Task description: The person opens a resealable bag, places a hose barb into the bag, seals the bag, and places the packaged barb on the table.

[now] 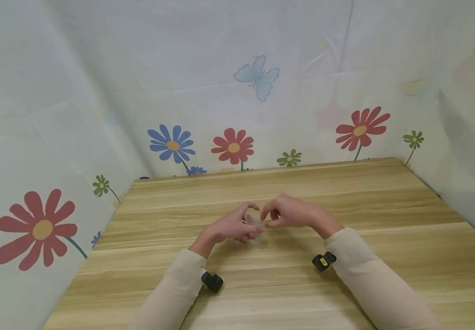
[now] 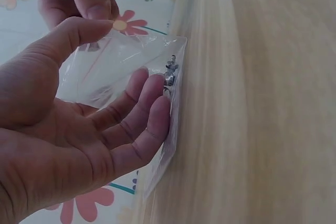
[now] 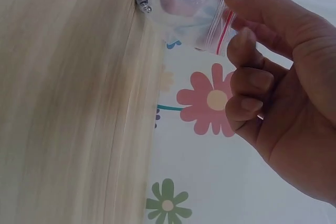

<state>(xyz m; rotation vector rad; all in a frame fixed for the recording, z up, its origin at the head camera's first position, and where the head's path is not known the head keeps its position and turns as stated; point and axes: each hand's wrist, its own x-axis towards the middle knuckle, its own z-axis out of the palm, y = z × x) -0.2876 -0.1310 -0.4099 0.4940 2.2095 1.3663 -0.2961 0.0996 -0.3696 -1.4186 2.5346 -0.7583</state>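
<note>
A small clear zip bag with a red line along its zip strip is held up just over the wooden table. Small shiny metal parts lie in its bottom corner; their exact kind is too small to tell. My left hand holds the bag, thumb near its top and the other fingers curled against its side. At the zip end, the thumb and forefinger of my right hand pinch the bag's edge, while the remaining fingers curl inward. In the head view the bag is mostly hidden by the hands.
The wood-grain table spreads around both hands. Behind it and at its sides hangs a pale curtain printed with flowers and a butterfly. A small black device sits at the left wrist, and another black device at the right.
</note>
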